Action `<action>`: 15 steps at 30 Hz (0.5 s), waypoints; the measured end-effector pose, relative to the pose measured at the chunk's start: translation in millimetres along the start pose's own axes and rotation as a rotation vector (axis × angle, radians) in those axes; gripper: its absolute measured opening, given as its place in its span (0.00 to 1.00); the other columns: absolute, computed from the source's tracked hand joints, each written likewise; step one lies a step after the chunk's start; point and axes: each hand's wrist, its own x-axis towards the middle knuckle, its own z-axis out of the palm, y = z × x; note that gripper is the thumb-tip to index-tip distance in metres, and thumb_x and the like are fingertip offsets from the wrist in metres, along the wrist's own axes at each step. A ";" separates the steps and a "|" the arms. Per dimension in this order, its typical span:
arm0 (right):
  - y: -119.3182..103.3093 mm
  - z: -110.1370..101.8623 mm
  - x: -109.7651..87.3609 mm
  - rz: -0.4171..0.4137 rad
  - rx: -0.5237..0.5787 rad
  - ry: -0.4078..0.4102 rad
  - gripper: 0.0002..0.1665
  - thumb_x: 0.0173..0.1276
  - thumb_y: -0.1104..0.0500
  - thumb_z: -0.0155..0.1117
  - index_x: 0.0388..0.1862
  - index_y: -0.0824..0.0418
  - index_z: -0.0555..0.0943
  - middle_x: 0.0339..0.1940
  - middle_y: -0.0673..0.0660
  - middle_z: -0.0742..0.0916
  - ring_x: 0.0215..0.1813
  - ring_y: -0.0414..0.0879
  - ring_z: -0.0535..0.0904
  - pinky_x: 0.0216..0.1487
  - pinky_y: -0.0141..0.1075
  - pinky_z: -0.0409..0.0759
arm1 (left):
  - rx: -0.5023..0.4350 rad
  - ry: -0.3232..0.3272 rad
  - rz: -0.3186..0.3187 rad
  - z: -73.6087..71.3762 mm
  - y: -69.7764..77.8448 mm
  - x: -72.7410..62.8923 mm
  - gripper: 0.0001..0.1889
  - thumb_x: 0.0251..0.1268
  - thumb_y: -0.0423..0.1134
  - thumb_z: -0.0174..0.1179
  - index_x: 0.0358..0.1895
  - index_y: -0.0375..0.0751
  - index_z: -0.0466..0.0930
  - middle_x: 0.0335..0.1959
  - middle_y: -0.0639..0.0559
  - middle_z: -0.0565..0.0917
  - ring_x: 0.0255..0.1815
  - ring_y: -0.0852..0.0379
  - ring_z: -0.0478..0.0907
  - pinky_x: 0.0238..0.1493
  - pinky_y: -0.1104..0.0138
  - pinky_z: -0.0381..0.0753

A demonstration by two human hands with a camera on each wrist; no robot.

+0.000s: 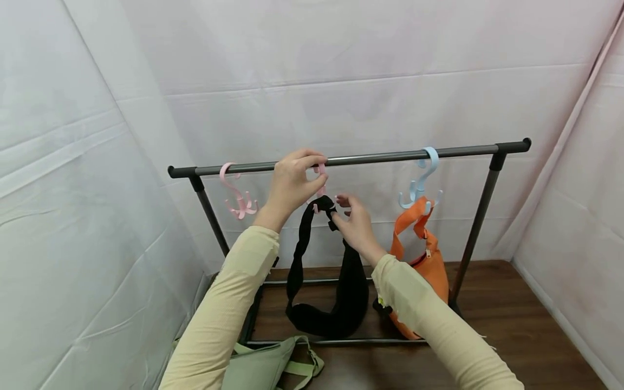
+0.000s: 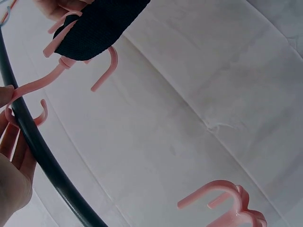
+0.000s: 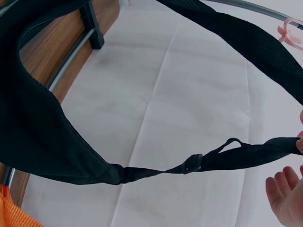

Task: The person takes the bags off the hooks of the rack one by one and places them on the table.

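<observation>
A black waist bag [image 1: 358, 287] hangs by its strap [image 2: 97, 30] over the prongs of a pink hook hanger [image 2: 40, 84] on the dark rod. My left hand [image 1: 294, 181] is up at the rod and pinches the upper part of that hanger between thumb and fingers. Beside the strap's right side is my right hand [image 1: 357, 222]. Its thumb lies at the strap, while the other fingers [image 3: 280, 189] stand loosely bent and apart from it. A buckle [image 3: 192, 163] sits on the strap below the right hand.
Another pink hanger [image 1: 239, 195] hangs bare at the rod's left. On the right, a blue hanger [image 1: 420, 184] carries an orange bag [image 1: 433, 265]. A green bag [image 1: 258, 368] lies in front of the rack [image 1: 475, 233]. White cloth walls [image 1: 341, 114] surround the wooden floor [image 1: 517, 314].
</observation>
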 end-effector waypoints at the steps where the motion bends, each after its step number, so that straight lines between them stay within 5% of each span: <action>1: 0.5 0.2 0.9 0.005 0.000 0.000 0.20 0.60 0.65 0.58 0.52 0.69 0.72 0.48 0.65 0.79 0.51 0.55 0.75 0.50 0.50 0.74 | -0.002 0.000 -0.005 0.3 0.3 0.1 0.09 0.50 0.31 0.61 0.36 0.37 0.84 0.37 0.50 0.83 0.32 0.56 0.77 0.33 0.66 0.74; 15: 6.9 -0.7 5.2 0.010 0.038 0.010 0.06 0.62 0.67 0.57 0.37 0.68 0.79 0.35 0.62 0.83 0.40 0.52 0.80 0.46 0.44 0.77 | -0.009 -0.005 -0.027 1.0 -0.6 0.0 0.10 0.49 0.32 0.63 0.37 0.37 0.84 0.38 0.50 0.83 0.33 0.57 0.77 0.33 0.66 0.75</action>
